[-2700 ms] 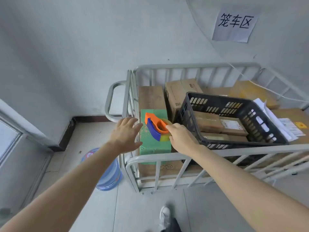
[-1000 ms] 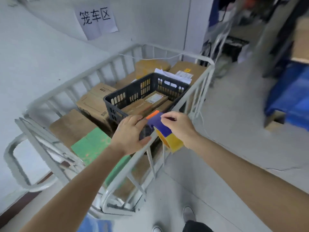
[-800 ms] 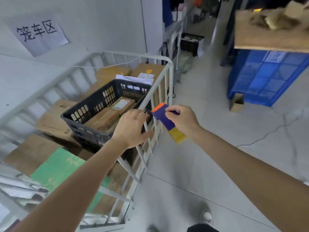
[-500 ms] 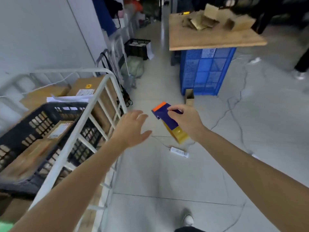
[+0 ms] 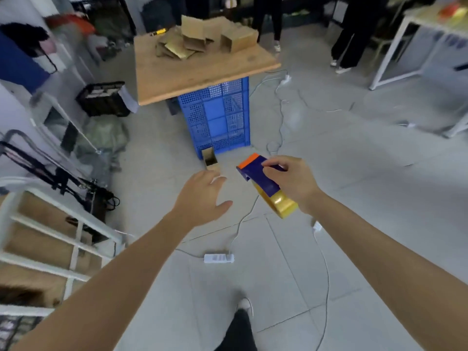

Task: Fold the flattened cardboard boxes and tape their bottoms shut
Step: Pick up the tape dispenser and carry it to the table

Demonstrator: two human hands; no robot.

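Straight ahead in the head view, well apart from both hands, the cardboard boxes [image 5: 202, 39] lie heaped at the far end of a wooden board [image 5: 202, 72] that rests on a blue crate [image 5: 217, 117]. Some look flat and overlapping and a few seem already opened into sleeves; blur hides how many. The board's long axis runs away from the person, so the pile lies up and a little left of the hands, beyond the crate, and reaching it calls for walking forward, I judge.

The left hand [image 5: 202, 196] hangs wide, fingers spread and holding nothing, and sits more in line with the pile than the other. The right hand [image 5: 291, 183] grips a tape dispenser [image 5: 260, 178] from above, fingers curled over its blue body. Its long axis runs on a diagonal: the orange end points up and left toward the crate, and the yellow roll lies down and right by the wrist.

One small open box [image 5: 210, 159] stands on the floor at the crate's foot. A white power strip [image 5: 219, 258] and its cables cross the floor between the person and the crate, a likely trip risk
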